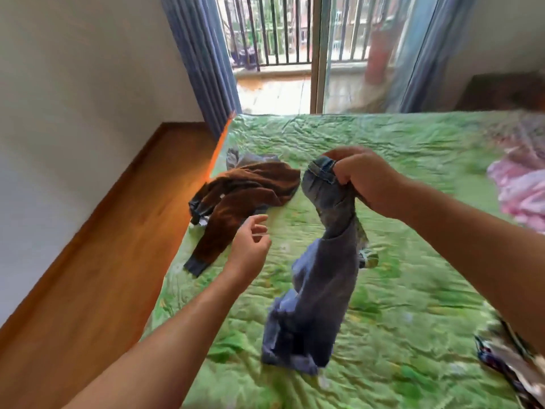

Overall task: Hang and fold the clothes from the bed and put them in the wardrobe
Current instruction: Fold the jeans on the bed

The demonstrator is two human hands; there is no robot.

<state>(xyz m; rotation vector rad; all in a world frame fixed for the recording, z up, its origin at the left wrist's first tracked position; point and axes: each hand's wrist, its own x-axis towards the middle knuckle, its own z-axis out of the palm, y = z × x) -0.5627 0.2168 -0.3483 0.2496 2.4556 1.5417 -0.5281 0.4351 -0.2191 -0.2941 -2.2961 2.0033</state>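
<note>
Jeans [321, 276] are hanging from the right hand [362, 178], which is gripping their upper end with curled fingers above the bed [413, 290]. Their lower end is lying crumpled on the green cover. The left hand [250, 246] is hovering just left of the jeans, not touching them, with its fingers relaxed and loosely bent, holding nothing. A sweater [244, 190], brown, is lying near the left edge of the bed, beyond the left hand, and a grey cloth [250, 157] is partly showing behind it. A pink cloth [522, 184] is lying at the far right of the bed, and a patterned cloth [507, 361] is lying at the near right. Behind the bed, curtains [200, 54] are hanging beside a glass door [354, 54].
</note>
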